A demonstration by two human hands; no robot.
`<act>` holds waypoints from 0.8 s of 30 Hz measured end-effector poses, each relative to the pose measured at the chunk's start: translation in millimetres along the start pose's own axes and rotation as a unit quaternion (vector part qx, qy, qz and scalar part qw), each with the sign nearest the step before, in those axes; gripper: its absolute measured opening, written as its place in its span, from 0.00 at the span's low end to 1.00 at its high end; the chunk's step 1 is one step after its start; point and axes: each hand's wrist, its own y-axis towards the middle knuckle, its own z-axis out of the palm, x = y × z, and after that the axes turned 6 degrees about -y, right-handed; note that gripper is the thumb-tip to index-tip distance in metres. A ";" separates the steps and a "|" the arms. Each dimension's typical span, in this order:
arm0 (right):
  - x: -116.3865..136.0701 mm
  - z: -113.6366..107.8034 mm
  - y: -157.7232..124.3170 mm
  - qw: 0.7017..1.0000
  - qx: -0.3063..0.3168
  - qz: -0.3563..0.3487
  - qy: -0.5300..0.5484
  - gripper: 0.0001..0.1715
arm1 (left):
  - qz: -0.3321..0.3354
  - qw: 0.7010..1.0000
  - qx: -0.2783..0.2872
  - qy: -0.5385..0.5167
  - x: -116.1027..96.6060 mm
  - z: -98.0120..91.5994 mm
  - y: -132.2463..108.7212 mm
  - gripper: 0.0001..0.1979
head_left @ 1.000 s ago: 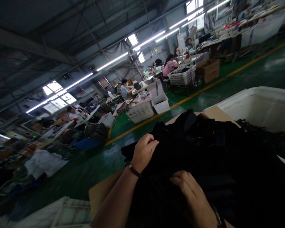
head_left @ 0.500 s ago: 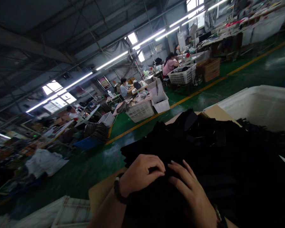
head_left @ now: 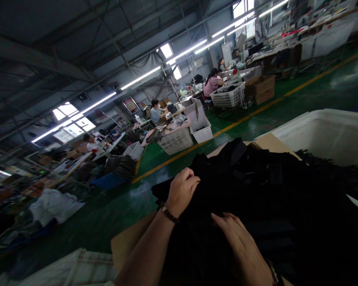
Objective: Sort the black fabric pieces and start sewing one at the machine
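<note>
A big heap of black fabric (head_left: 271, 198) lies in front of me over brown cardboard (head_left: 128, 242). My left hand (head_left: 181, 190), with a bead bracelet at the wrist, has its fingers curled shut on a fold at the heap's left edge. My right hand (head_left: 241, 246) rests flat on the fabric nearer me, fingers stretched out and pressing down. Nothing else is in either hand.
A large white bin (head_left: 328, 135) stands behind the heap on the right. A white crate (head_left: 86, 266) sits at lower left. Across the green floor with a yellow line (head_left: 226, 127), people sit at sewing tables among white baskets (head_left: 226, 97) and a cardboard box (head_left: 261, 88).
My left hand went back out along the fabric to the heap's left edge after pulling in beside my right hand. My right hand stayed flat on the cloth, sliding slightly.
</note>
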 end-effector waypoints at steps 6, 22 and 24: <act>-4.3 4.8 -3.2 0.999 -0.014 0.001 0.035 0.19 | 0.010 0.983 0.049 -0.177 -23.2 -30.3 -11.6 0.05; -0.7 0.4 -0.2 1.000 -0.009 0.002 0.020 0.23 | -0.047 0.998 0.032 -0.039 -4.8 -3.3 10.4 0.09; -0.5 -2.6 2.2 1.000 0.002 -0.005 0.015 0.24 | -0.041 0.998 0.023 -0.029 -4.3 -0.3 10.7 0.06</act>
